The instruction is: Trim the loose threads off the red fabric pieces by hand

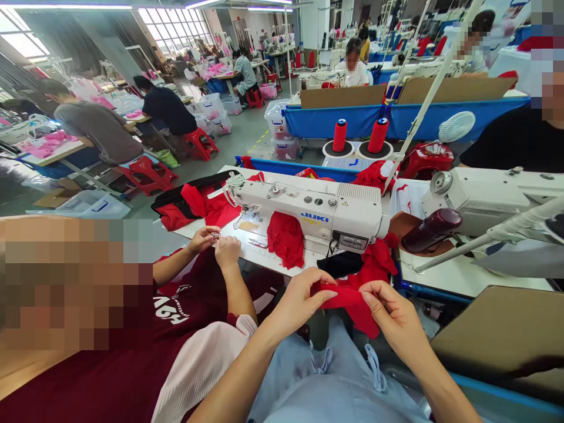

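A piece of red fabric (pixel 348 301) is stretched between my two hands above my lap. My left hand (pixel 304 296) pinches its left end between thumb and fingers. At its right end, my right hand (pixel 390 308) grips the edge the same way, and part of the cloth hangs down between the hands. Just beyond them stands a white sewing machine (pixel 304 208), with a crumpled red cloth (pixel 285 239) on the table under its arm. More red cloth (pixel 379 261) lies at the table's right end, beside a black piece (pixel 339 264).
A person in a dark red shirt (pixel 189 305) sits close on my left, both hands near the machine's needle end. To the right are a second machine (pixel 493 191), a slanting pole (pixel 484 239) and a cardboard box (pixel 497 329). Two red thread cones (pixel 378 136) stand behind.
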{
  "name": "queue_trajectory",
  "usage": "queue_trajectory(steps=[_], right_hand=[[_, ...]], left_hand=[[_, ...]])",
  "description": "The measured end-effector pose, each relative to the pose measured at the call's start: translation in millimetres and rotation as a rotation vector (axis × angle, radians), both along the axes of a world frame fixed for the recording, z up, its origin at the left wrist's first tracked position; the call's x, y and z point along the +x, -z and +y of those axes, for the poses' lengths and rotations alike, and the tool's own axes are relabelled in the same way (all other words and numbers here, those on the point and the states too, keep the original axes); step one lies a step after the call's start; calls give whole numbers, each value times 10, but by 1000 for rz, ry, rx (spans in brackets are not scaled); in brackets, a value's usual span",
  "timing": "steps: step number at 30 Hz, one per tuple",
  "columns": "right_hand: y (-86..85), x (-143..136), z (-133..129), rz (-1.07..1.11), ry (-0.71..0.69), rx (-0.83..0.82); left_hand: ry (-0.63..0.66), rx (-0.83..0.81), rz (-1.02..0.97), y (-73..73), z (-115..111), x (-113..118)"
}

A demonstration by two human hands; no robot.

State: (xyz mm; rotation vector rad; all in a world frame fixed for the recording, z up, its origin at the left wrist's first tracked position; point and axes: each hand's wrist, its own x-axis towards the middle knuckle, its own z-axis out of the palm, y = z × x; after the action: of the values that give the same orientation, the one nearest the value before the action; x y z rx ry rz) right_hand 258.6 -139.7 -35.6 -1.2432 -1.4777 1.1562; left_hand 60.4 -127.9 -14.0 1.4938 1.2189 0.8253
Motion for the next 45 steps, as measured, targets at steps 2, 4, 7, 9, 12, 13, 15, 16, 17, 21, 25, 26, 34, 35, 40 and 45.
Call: queue_trajectory(steps=[2, 4, 7, 9, 12, 13, 15, 16, 17, 21, 25, 26, 34, 35, 40, 45], right_hand=[[43, 8, -11, -49, 19, 36], [83, -6, -9, -76, 32, 75], [125, -51, 21, -80, -12, 71], [130, -78, 35, -89, -56, 20], [110, -103, 25, -84, -108, -94], [102, -107, 17, -61, -112, -116], [96, -108, 3, 13, -110, -132], [100, -107, -1, 54, -104, -134], [107, -104, -4, 86, -98, -135], [146, -94, -3, 127, -83, -133], [126, -109, -11, 109, -180, -167], [112, -116, -19, 102, -211, -176], [99, -116, -103, 243, -196, -249], [117, -105, -102, 259, -196, -249], [151, -58, -100, 325, -172, -242], [83, -61, -129, 471, -117, -312]], left_hand=[[-4, 56, 81, 55, -9, -42], [-30, 73, 122, 134, -11, -75], [-46, 60, 132, 252, 24, -120], [-30, 95, 115, 289, 50, -149], [13, 151, 94, 280, 59, -184], [24, 154, 91, 272, 57, -193], [34, 139, 94, 269, 54, -206], [37, 125, 102, 275, 54, -211], [37, 112, 111, 283, 55, -216], [3, 112, 96, 300, 65, -218], [-17, 132, 50, 254, 89, -199], [-15, 130, 42, 243, 97, -195], [-69, 53, -26, 333, 103, -181], [-69, 40, -37, 355, 91, -170], [-75, -58, -84, 431, 34, -89], [-103, -184, -158, 444, 33, -60]])
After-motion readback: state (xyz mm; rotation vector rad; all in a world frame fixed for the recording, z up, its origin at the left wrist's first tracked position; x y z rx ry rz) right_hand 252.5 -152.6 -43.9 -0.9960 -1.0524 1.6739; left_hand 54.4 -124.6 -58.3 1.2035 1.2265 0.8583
